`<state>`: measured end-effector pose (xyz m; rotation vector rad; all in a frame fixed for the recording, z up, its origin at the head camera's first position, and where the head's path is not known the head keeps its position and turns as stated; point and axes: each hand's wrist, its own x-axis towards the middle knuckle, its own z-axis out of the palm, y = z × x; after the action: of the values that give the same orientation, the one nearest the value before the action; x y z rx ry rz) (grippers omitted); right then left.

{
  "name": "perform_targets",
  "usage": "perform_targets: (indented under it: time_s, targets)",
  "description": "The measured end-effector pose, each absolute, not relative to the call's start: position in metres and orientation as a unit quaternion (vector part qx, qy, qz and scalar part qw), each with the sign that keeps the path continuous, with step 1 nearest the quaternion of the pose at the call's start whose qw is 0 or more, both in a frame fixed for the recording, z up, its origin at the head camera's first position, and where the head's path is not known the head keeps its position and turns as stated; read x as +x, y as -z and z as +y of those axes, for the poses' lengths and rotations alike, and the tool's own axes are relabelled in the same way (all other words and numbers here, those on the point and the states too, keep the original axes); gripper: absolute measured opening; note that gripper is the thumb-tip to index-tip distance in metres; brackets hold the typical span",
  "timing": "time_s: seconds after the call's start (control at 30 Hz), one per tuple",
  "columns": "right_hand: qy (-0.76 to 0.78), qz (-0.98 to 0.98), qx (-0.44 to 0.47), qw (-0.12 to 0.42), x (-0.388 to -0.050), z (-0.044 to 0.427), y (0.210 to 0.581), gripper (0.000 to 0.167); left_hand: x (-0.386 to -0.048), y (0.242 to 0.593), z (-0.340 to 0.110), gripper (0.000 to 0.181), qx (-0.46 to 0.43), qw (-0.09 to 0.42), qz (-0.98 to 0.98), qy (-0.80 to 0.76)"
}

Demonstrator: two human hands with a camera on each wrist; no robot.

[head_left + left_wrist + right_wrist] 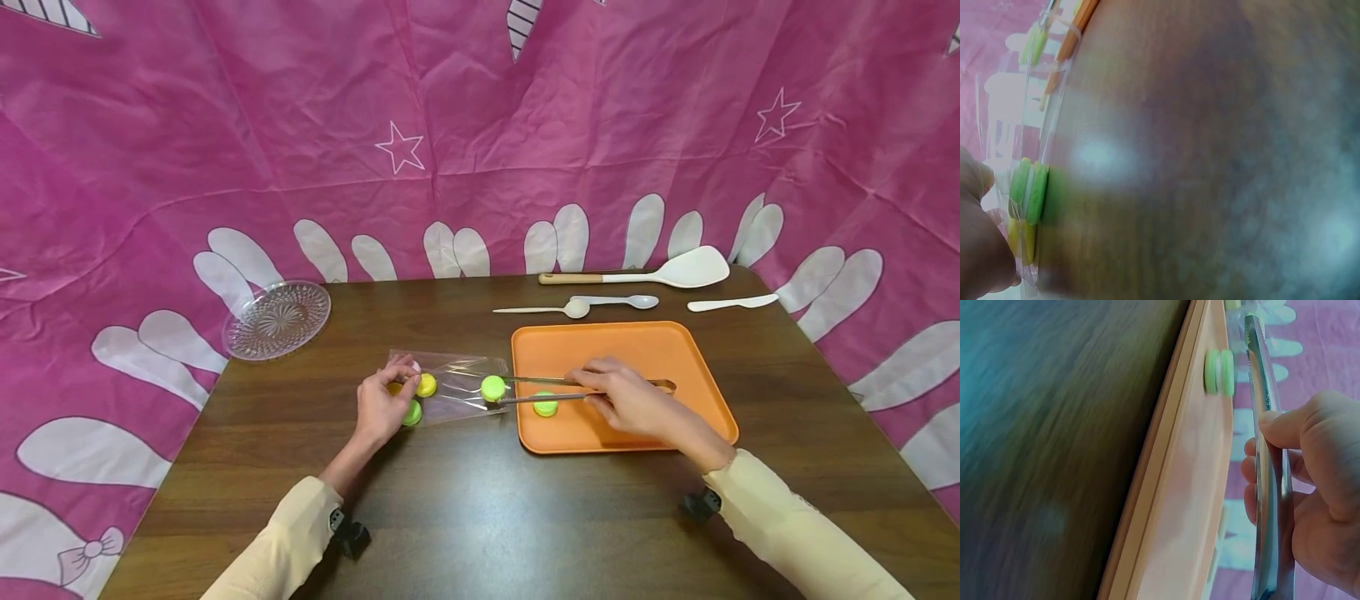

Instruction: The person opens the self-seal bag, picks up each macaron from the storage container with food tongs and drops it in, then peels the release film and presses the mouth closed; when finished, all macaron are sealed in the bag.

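Note:
A clear plastic bag (450,406) lies left of the orange tray (630,333), with yellow and green macarons (426,385) at its left end. My left hand (384,404) pinches the bag there; in the left wrist view a green macaron (1029,190) shows beside the fingers. My right hand (630,400) grips metal tongs (1266,481) above the tray. Between the tongs' tips, over the bag's right end, is a green macaron (492,387). Another green macaron (545,404) sits on the tray near its left edge, under the tongs.
Behind the tray lie a white spatula with a wooden handle (693,268), two spoons (576,309) and a white knife (733,303). A clear patterned plate (277,321) stands at the back left. A pink cloth (480,125) hangs behind the table.

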<state>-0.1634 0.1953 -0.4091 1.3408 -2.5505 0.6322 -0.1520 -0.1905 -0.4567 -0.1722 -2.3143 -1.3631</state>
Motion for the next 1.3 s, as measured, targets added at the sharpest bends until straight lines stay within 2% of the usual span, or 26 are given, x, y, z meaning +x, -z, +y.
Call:
perform_targets:
  time_s: [0.77, 1.3]
  targets:
    - [-0.203, -0.844, 0.494, 0.053, -0.180, 0.128, 0.412, 0.033, -0.151, 0.455, -0.189, 0.006, -0.063, 0.226, -0.833, 0.501]
    - [-0.205, -0.829, 0.518, 0.052, -0.184, 0.109, 0.416, 0.030, -0.150, 0.455, -0.190, 0.004, -0.063, 0.226, -0.832, 0.502]
